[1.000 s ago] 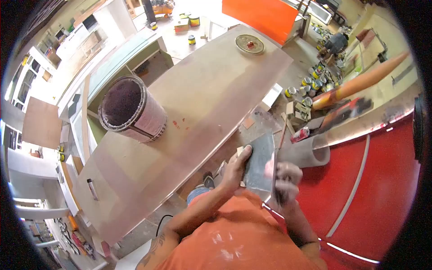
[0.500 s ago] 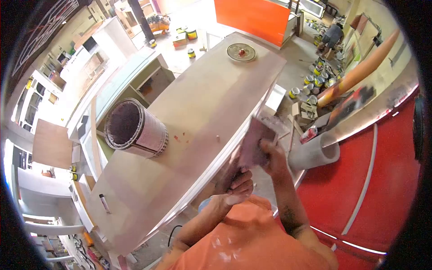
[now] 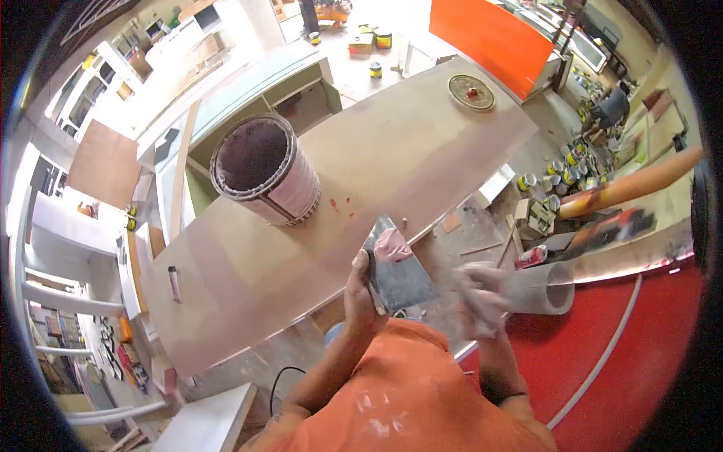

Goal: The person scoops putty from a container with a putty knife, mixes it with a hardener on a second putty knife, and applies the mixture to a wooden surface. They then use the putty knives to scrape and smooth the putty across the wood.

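Observation:
My left hand point(image 3: 361, 294) is closed around a wide putty knife point(image 3: 407, 280), whose grey blade carries a lump of pink putty point(image 3: 392, 245). My right hand point(image 3: 482, 305) is off to the right of the blade, smeared by motion; whether it holds anything cannot be made out. On the long board-topped table point(image 3: 248, 294) stands an open can point(image 3: 290, 192), its inside coated dark. Small reddish smears lie beside the can. A round lid point(image 3: 472, 93) with a red dab rests at the table's far end.
A small tube-like item point(image 3: 175, 285) lies on the table's left part. To the right are a grey rolled sheet point(image 3: 546, 288), a red surface point(image 3: 572, 361) and several paint cans on the floor. A person point(image 3: 608, 109) bends near the far wall. A white panel point(image 3: 207, 422) stands front left.
My hands have come apart: the left holds the putty knife up over the table's edge, the right has moved right and down. The view has shifted, so the table's contents appear further right.

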A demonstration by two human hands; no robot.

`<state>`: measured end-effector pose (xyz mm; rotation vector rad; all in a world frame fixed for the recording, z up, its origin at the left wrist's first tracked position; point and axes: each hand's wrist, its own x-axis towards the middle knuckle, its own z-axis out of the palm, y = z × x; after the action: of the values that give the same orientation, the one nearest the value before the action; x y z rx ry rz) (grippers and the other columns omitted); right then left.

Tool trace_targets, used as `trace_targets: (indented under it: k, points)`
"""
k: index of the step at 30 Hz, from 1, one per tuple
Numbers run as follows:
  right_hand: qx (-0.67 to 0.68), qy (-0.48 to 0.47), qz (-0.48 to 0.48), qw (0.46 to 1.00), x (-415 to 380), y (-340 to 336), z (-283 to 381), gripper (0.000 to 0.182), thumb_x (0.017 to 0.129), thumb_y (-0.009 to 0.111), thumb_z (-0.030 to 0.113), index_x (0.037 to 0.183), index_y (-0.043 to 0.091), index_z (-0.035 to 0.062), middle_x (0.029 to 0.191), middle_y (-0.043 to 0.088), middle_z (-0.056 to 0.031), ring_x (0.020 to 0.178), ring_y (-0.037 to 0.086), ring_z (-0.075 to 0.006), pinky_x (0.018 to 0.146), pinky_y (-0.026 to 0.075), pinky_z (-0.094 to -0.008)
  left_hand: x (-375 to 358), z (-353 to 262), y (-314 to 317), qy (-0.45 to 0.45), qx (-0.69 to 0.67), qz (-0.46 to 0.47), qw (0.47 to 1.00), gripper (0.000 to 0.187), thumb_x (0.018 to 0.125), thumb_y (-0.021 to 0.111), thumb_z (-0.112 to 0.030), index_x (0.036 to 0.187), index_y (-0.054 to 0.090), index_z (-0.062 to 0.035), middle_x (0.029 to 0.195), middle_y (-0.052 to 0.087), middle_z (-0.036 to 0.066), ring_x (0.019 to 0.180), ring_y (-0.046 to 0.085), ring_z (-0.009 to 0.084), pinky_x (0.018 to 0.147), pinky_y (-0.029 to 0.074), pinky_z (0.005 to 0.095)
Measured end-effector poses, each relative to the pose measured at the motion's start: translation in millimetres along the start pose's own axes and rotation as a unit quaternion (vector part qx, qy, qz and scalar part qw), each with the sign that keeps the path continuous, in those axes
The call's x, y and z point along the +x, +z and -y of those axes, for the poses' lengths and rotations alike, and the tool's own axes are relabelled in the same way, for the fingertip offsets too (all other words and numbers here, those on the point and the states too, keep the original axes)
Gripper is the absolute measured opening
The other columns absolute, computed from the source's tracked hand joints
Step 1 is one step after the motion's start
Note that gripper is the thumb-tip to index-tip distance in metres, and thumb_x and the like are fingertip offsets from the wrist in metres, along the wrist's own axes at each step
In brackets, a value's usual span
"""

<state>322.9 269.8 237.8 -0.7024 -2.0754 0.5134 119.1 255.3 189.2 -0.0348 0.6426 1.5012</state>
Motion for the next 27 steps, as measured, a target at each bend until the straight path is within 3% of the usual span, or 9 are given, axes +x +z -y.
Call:
trace_targets:
  k: [1,3,5,8,12,15,22,24,27]
  points:
    - [0.064,-0.054,0.011,0.996,7.1,20.3,-9.2,0.042,0.077,0.069,0.005,0.118,0.057,0.0057,0.116,0.053,-0.017,0.1,0.054,-0.0315,0.084,0.047,-0.0398,-1.8,0.2,-2.1,0.028,0.018,-0.039,0.999,0.033,0.099,0.048,-0.033,0.115,0.053,-0.005,0.108,0.061,0.008,0.1,0.061,0.0218,0.091,0.05,0.0402]
    - [0.017,0.002,0.093,0.996,12.0,24.5,-19.7,0.045,0.077,0.068,0.002,0.12,0.055,0.0058,0.116,0.053,-0.0177,0.099,0.055,-0.0331,0.084,0.047,-0.0413,-3.5,-17.2,-7.1,0.126,0.149,-0.037,0.98,0.032,0.098,0.05,-0.033,0.112,0.053,-0.0042,0.105,0.06,0.008,0.1,0.06,0.0211,0.089,0.051,0.0384]
    - [-0.03,0.053,0.181,0.982,13.1,22.6,-27.9,0.048,0.076,0.067,0.0,0.121,0.053,0.0058,0.115,0.053,-0.0184,0.098,0.055,-0.0347,0.084,0.047,-0.0428,-7.3,-23.6,-36.4,0.108,0.163,-0.006,0.981,0.033,0.097,0.052,-0.032,0.112,0.053,-0.0032,0.105,0.06,0.009,0.098,0.061,0.0214,0.087,0.052,0.0362]
    - [0.073,0.023,0.006,0.997,15.5,23.1,-24.9,0.049,0.076,0.061,-0.004,0.124,0.051,0.0048,0.115,0.053,-0.0205,0.099,0.055,-0.036,0.086,0.047,-0.0434,-20.8,-27.8,-33.5,0.111,0.15,-0.038,0.982,0.036,0.099,0.047,-0.033,0.116,0.052,-0.0017,0.11,0.06,0.012,0.095,0.063,0.023,0.085,0.053,0.0372]
    - [-0.035,0.017,0.021,0.999,39.3,36.5,-32.8,0.046,0.076,0.061,-0.003,0.12,0.054,0.0051,0.115,0.053,-0.0187,0.102,0.054,-0.0347,0.085,0.047,-0.0424,-16.0,-24.6,-42.1,0.01,-0.013,0.018,1.0,0.042,0.099,0.044,-0.036,0.122,0.05,-0.0018,0.114,0.06,0.015,0.1,0.063,0.0265,0.09,0.052,0.0408]
    - [-0.296,0.086,0.209,0.928,60.2,44.6,-62.9,0.044,0.076,0.06,0.003,0.12,0.057,0.011,0.119,0.055,-0.0115,0.112,0.05,-0.0324,0.092,0.045,-0.0447,-15.4,-23.5,-51.7,0.019,-0.037,0.033,0.999,0.044,0.099,0.044,-0.037,0.125,0.049,-0.0018,0.117,0.06,0.015,0.102,0.062,0.0278,0.093,0.051,0.0432]
    - [-0.341,0.042,0.301,0.889,65.5,51.1,-89.0,0.04,0.078,0.056,0.006,0.117,0.062,0.0131,0.119,0.058,-0.0102,0.113,0.051,-0.0316,0.094,0.044,-0.0454,-8.9,-32.6,-85.3,0.036,-0.002,0.026,0.999,0.046,0.098,0.046,-0.039,0.126,0.049,-0.0036,0.119,0.059,0.013,0.11,0.059,0.0285,0.096,0.048,0.045]
    - [-0.298,0.09,0.421,0.852,85.6,33.9,-76.6,0.039,0.079,0.054,0.005,0.116,0.064,0.0125,0.117,0.061,-0.0094,0.109,0.054,-0.0295,0.095,0.044,-0.0439,-8.1,-28.2,-86.1,0.04,0.009,0.008,0.999,0.046,0.097,0.046,-0.04,0.126,0.049,-0.0038,0.119,0.06,0.013,0.11,0.059,0.0284,0.096,0.048,0.0454]
    - [-0.205,0.102,0.341,0.912,86.9,17.5,-75.4,0.04,0.077,0.057,0.002,0.115,0.066,0.0119,0.116,0.063,-0.0075,0.109,0.056,-0.0289,0.097,0.044,-0.0427,-6.7,-27.1,-71.3,0.02,0.006,0.008,1.0,0.045,0.097,0.046,-0.04,0.126,0.05,-0.0046,0.118,0.06,0.012,0.108,0.06,0.028,0.094,0.05,0.0461]
